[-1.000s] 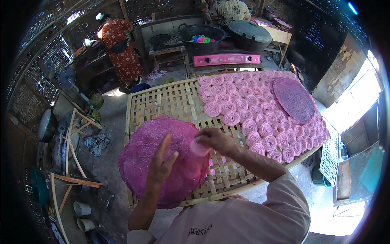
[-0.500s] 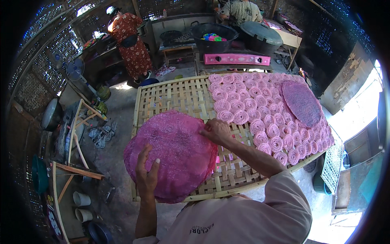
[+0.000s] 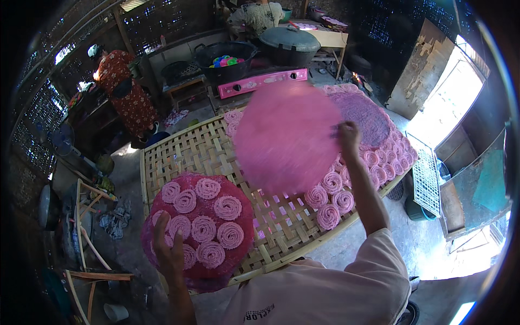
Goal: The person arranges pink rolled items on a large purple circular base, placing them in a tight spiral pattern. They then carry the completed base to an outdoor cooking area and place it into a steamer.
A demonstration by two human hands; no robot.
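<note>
My right hand grips the edge of a round pink mesh sheet, lifted over the woven bamboo rack and blurred by motion. Lower left on the rack lies a darker pink round mat bearing several pale pink spiral dough rosettes. My left hand is at that mat's left side with its fingers apart, holding nothing. Rows of similar pink rosettes cover the rack's right part, partly hidden behind the lifted sheet. Another round purple sheet rests on top of those rows.
Behind the rack stand a pink panel, a black tub with colourful pieces, and a lidded pot. One person in a red patterned dress is at the far left; another is at the back. Wooden frames stand left.
The right hand has raised the round sheet off the stack and swung it rightward, uncovering rosettes on the mat beneath. My left hand stays beside the mat. The view has shifted to the right.
</note>
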